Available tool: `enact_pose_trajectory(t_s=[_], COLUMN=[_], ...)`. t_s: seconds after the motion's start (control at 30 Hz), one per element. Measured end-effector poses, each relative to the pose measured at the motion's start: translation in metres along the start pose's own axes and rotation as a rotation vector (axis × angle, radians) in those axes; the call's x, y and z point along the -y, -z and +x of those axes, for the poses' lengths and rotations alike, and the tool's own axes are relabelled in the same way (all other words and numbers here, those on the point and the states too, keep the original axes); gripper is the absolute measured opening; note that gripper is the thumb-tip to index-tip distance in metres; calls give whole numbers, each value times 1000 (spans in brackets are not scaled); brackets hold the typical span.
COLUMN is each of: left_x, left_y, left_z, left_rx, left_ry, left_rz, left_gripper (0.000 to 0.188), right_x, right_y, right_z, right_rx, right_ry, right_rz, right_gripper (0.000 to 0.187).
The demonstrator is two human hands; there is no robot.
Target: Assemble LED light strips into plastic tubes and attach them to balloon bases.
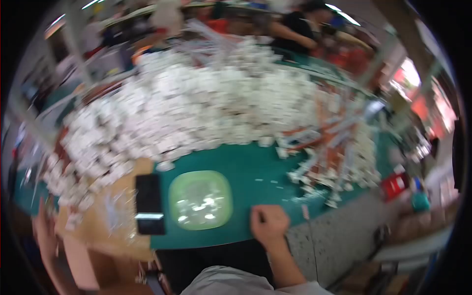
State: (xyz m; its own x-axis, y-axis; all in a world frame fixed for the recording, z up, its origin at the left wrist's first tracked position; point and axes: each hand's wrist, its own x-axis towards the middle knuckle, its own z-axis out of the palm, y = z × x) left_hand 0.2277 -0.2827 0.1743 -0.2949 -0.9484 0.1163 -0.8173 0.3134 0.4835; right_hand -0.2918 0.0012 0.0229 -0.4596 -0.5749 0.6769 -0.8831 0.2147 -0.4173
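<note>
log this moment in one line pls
left hand: far left, blurred; right hand: curled, near table edge; bowl: shiny bits inside; black slab: left of bowl; white pieces: heaped beyond

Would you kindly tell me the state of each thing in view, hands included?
Right hand: curled into a loose fist; any contents hidden.
Left hand: blurred at far left; grip unclear.
Green container: upright, open-topped, with shiny contents.
Dark slab: lying flat, bright streak across it.
White pieces: loose, heaped.
Clear plastic: crumpled, on brown sheet.

Blur throughout, edges bowed; a tube light glares near one o'clock, a light-green plastic tub glints toward seven.
</note>
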Motion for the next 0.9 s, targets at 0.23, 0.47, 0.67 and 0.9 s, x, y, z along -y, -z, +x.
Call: enact_pose_trajectory(t_s=[0.23, 0.47, 0.67, 0.9], left_x=[0, -2, -29, -85], left_y=[-28, -28, -34, -54], left_z=[153, 172, 175, 113], left_rx=[42, -54, -142, -551], left_ry=[-384, -61, -27, -386], left_rz=[552, 642, 635, 167], left_gripper=[23, 36, 39, 34], right_x=[-13, 2, -4, -5], right_y=[4, -3, -1, 9], right_z=[-13, -2, -7, -10], right_rx=[71, 187, 176, 107], right_ry=[2, -90, -99, -92], right_rz=[-162, -41, 14, 32], right_gripper=[6, 7, 4, 5])
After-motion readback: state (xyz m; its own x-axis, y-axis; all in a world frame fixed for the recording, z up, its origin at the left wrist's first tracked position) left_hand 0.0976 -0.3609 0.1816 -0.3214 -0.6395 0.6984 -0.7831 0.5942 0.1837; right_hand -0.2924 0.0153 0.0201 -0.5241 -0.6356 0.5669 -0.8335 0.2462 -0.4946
